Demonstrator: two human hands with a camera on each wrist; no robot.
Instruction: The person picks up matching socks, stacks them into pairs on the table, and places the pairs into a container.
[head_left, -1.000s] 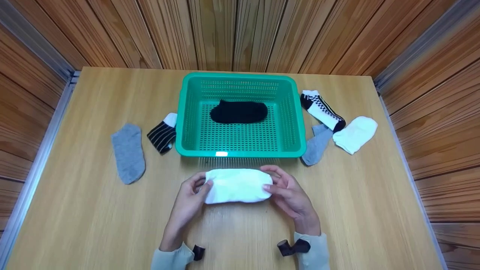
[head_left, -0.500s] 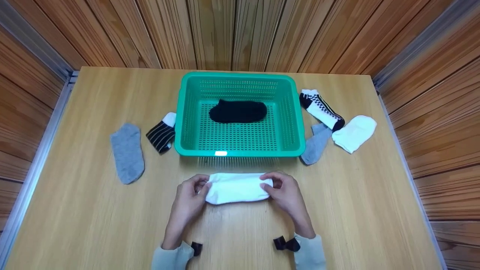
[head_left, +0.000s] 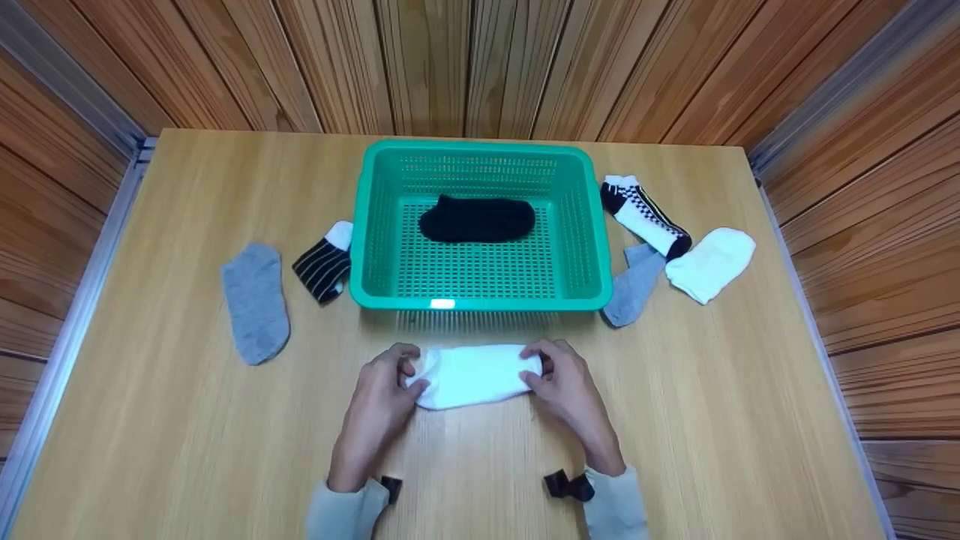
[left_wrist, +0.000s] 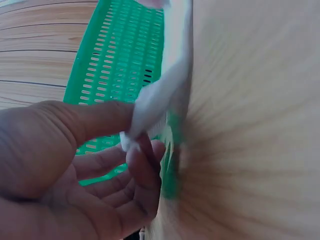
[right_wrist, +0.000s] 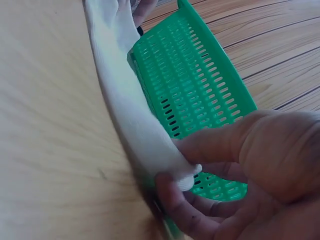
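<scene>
Head view: white sock (head_left: 474, 377) pinched at both ends

We find the white sock stretched sideways in front of the basket (head_left: 480, 304), low over the table (head_left: 487, 480). The left hand (head_left: 381, 397) has one end between thumb and fingers, the right hand (head_left: 568, 386) the other, so each grip is clamped on cloth. We read the two-ended hold as a way to keep limp fabric straight; held by one end, it would probably sag. The basket stands centrally, handy for both arms in our judgement, with a black sock (head_left: 478, 220) inside. To its left lie a striped sock (head_left: 324, 266) and, farther out, a grey sock (head_left: 256, 307). To its right, a checked sock (head_left: 645, 221) crosses over a bluish sock (head_left: 634, 292), with a cream sock (head_left: 711, 266) by its toe.

Glare washes out the held fabric, so we cannot say whether it is one layer or several, nor whether its underside touches the table. The head view hides some fingertips behind the cloth; the left wrist view shows more, but blurred. The basket's rim may cover an edge of the striped sock. The sleeves (head_left: 616, 502) are cut off below.
</scene>
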